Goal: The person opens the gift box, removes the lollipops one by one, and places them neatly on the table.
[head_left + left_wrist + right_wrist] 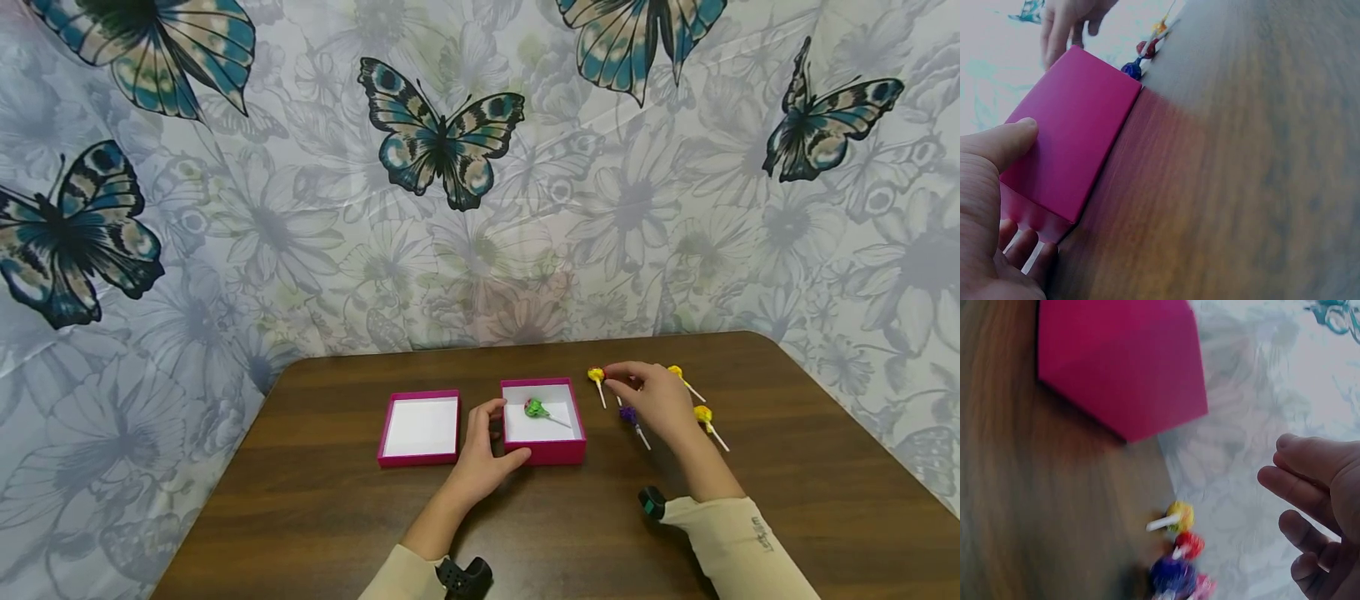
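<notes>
A pink box (543, 452) with a white inside stands open on the table, and a green-wrapped lollipop (535, 408) lies in it. My left hand (480, 458) grips the box's near left corner, thumb on the front wall and fingers along the left side. Over the lollipops right of the box hovers my right hand (660, 400), fingers loosely bent; the right wrist view shows nothing between them. Around it lie a purple lollipop (627, 413) and yellow lollipops (702, 414). A red lollipop (1189, 545) shows in the right wrist view, beside a pink one (1204, 586).
Left of the box lies a shallow pink lid (418, 459), white inside facing up. Both stand on a brown wooden table (315, 517) with rounded far corners. Behind it hangs a pale cloth (480, 275) printed with butterflies and flowers.
</notes>
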A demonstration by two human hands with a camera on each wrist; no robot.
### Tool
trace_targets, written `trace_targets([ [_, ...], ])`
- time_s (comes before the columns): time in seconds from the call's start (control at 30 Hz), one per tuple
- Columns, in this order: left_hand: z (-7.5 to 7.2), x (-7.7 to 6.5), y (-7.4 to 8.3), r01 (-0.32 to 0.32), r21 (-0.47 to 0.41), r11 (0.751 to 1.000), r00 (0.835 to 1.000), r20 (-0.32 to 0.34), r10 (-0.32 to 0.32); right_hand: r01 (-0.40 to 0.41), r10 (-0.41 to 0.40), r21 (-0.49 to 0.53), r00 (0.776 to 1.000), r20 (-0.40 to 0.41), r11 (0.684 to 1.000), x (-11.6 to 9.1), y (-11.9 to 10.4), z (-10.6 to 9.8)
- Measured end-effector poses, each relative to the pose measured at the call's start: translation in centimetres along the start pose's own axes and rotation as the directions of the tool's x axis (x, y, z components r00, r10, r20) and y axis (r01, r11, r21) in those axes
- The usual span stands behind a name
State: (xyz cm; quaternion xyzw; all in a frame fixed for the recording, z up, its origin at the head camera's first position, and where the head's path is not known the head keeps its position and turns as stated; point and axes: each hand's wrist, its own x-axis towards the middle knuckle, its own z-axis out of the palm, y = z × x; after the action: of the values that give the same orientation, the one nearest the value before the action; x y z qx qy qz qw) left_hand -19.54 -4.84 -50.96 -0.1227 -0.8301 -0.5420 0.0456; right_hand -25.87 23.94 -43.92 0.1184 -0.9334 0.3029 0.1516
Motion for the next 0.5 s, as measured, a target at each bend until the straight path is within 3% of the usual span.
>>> trace_targets([
  [0.27,0.0,0.0,0.0,-0.016,-0.005,1.000,1.000,-0.012,0.015,0.009,-0.021,0.114,0.994,0.107,0.993,0.6,-2.1,1.0],
  [0.5,0.1,0.0,-0.1,0.004,-0.005,1.000,1.000,-0.008,-0.004,0.063,-0.073,0.085,0.989,0.125,0.994,0.9,-3.6,2.6],
])
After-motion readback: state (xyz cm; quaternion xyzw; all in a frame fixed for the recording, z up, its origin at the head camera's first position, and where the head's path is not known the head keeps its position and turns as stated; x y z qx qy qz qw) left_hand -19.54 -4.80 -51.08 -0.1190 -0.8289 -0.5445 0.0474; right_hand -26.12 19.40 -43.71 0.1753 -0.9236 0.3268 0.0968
